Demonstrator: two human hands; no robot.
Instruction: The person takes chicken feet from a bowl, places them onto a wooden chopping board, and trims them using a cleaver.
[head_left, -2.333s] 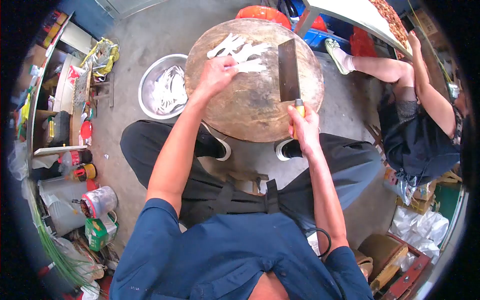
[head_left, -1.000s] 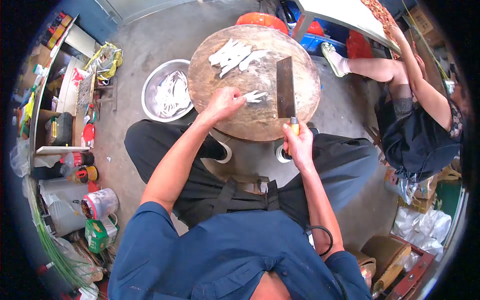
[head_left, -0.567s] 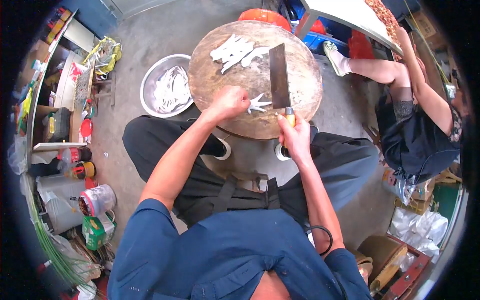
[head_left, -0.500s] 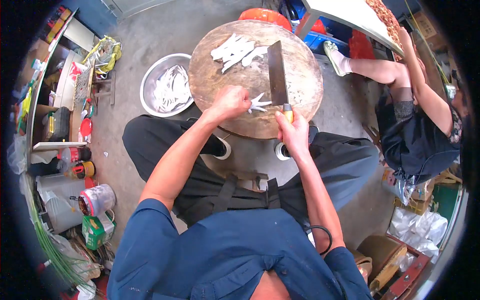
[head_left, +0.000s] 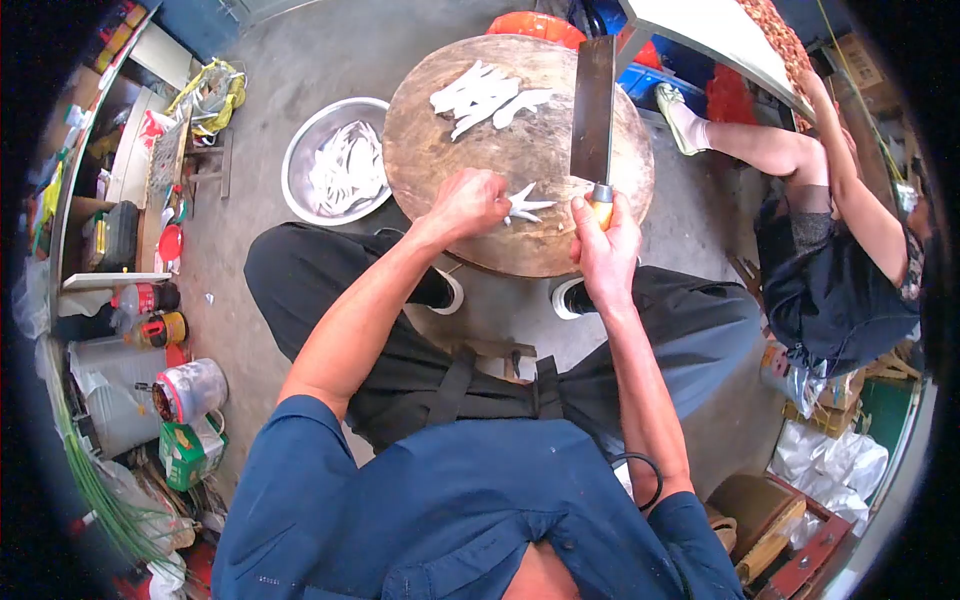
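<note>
While right hand (head_left: 604,245) fingers grip cleaver (head_left: 593,110), left hand (head_left: 467,203) fingers pinch chicken foot (head_left: 524,204) on chopping block (head_left: 440,150).

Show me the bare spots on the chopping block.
The round chopping block is bare along its left side and in the middle, between the far pile of chicken feet and the left hand. The near edge is crowded by both hands and the cleaver.
</note>
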